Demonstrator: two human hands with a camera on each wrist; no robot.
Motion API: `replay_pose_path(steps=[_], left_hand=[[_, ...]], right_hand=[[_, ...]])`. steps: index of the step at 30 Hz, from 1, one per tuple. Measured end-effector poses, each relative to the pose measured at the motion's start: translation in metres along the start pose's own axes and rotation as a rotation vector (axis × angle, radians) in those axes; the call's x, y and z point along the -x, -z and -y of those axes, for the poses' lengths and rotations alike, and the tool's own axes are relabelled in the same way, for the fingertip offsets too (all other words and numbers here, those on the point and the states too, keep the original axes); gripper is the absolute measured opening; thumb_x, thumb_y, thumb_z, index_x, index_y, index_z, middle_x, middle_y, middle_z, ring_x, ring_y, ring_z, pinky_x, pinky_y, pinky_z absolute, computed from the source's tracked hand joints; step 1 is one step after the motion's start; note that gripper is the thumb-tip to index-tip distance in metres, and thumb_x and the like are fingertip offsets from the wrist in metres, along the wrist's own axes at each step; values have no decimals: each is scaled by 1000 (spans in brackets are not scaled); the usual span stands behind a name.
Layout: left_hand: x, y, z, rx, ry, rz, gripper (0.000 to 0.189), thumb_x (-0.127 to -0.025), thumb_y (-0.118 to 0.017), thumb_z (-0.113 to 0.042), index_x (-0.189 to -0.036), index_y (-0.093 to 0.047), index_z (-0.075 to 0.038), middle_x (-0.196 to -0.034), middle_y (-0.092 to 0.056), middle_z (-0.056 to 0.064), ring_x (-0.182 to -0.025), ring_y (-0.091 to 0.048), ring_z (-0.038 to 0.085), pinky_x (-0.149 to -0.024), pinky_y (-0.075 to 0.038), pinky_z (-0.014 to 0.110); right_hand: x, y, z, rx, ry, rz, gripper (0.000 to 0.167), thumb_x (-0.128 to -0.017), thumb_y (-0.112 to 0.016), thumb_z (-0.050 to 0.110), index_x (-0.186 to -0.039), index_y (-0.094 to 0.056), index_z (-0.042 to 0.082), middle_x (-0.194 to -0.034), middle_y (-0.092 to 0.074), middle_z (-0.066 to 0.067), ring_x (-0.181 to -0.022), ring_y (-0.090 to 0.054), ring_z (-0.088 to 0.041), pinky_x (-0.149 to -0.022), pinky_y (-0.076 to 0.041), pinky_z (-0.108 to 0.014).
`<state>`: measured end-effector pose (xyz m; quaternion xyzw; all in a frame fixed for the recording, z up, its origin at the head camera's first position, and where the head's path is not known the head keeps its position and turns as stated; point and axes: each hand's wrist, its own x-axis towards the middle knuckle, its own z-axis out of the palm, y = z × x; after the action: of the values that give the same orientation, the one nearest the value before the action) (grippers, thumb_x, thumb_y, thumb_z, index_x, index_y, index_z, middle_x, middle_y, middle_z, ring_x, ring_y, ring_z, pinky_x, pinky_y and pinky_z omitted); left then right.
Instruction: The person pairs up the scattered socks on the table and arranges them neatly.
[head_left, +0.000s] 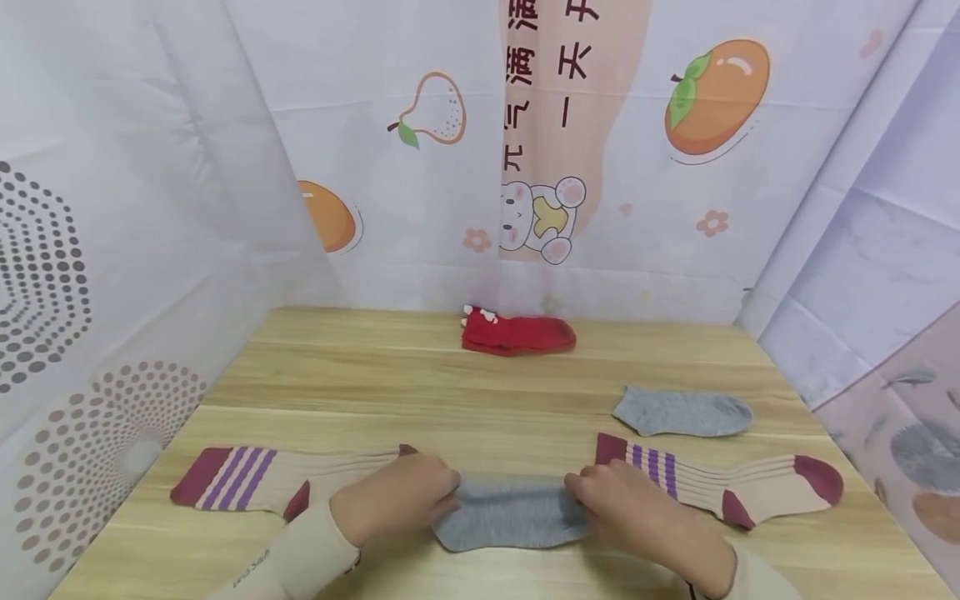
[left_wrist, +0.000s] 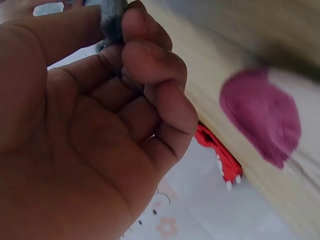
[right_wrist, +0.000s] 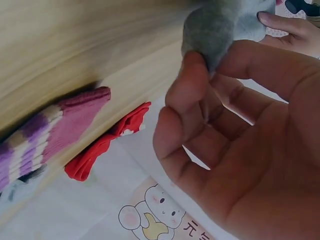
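Note:
A short grey sock (head_left: pixel 513 512) is stretched sideways between both hands at the front middle of the table. My left hand (head_left: pixel 405 496) pinches its left end between thumb and fingers; the left wrist view shows a bit of grey cloth (left_wrist: pixel 113 20) in that pinch. At the other end, my right hand (head_left: pixel 637 508) pinches the sock, and its grey fabric (right_wrist: pixel 210 32) shows between thumb and forefinger in the right wrist view. Beside the left hand lies a cream sock with maroon ends and purple stripes (head_left: pixel 247 479). A matching striped sock (head_left: pixel 738 487) lies behind the right hand.
Another grey sock (head_left: pixel 686 414) lies flat at the right, behind the striped one. Red socks (head_left: pixel 517 333) with white bits rest at the table's back edge. Printed curtains (head_left: pixel 420 208) hang behind and at both sides of the wooden table (head_left: pixel 375 367).

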<state>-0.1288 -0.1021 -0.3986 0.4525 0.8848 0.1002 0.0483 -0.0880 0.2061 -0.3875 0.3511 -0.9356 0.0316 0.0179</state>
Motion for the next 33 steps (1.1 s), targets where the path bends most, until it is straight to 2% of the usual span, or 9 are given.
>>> replay_pose_path(steps=[4,9,13,16,20,24,26,28,33], left_hand=[[-1,-9,-4,2,-1,-6,20,-92,-70,-20,-74,-63,-16,-61,-43,-14,-56,-38,1,-54,-38,18],[-4,-21,-4,-75,-27,-72,19,-87,-74,-20,-73,-63,-14,-60,-45,-11,-54,-37,2,-51,-36,20],[-5,-21,-6,-74,-21,-94,20,-87,-75,-19,-73,-62,-13,-60,-45,-10,-54,-37,3,-50,-36,21],[-4,-19,-9,-72,0,-69,21,-88,-74,-20,-74,-61,-12,-61,-45,-9,-54,-38,4,-50,-37,23],[-3,-18,-12,-67,28,-30,23,-92,-70,-24,-77,-58,-11,-62,-44,-9,-54,-39,4,-50,-39,24],[-3,-15,-13,-92,48,-55,26,-94,-68,-26,-79,-53,-10,-61,-41,-9,-52,-40,4,-48,-38,24],[-3,-12,-13,-126,40,-77,24,-94,-66,-23,-81,-50,-11,-60,-39,-8,-50,-38,5,-46,-36,23],[-4,-8,-13,-140,31,-111,22,-94,-65,-22,-83,-49,-11,-59,-38,-8,-48,-37,5,-45,-34,23],[-12,8,-17,-87,18,-125,18,-95,-65,-20,-89,-51,-12,-59,-39,-9,-50,-38,5,-49,-35,21]], right_hand=[[1,-3,2,-40,-21,57,21,-75,-70,-5,-76,-60,13,-64,-53,6,-52,-36,-4,-46,-34,-25],[2,-10,-2,-120,-56,97,27,-73,-68,-9,-74,-56,15,-62,-49,9,-54,-36,-5,-46,-34,-25],[2,-12,-4,-134,-96,104,29,-76,-69,-8,-74,-55,17,-62,-45,10,-54,-36,-6,-46,-34,-26],[2,-12,-3,-141,-104,118,27,-78,-71,-6,-76,-56,17,-62,-45,11,-53,-37,-6,-46,-35,-27],[4,-4,-7,-197,-94,174,25,-78,-72,-6,-83,-64,17,-68,-58,9,-58,-49,-3,-50,-44,-26],[8,10,-20,-306,-76,219,29,-81,-69,-7,-100,-74,14,-87,-72,4,-69,-57,-1,-64,-54,-26],[11,18,-27,-358,-62,207,30,-86,-65,-6,-107,-74,13,-85,-70,5,-67,-52,2,-64,-52,-23],[13,24,-36,-382,-24,154,25,-92,-62,-2,-109,-73,12,-82,-67,7,-66,-49,3,-64,-50,-21],[16,38,-61,-413,-30,64,22,-96,-60,1,-111,-69,13,-82,-65,8,-67,-50,3,-65,-50,-23]])
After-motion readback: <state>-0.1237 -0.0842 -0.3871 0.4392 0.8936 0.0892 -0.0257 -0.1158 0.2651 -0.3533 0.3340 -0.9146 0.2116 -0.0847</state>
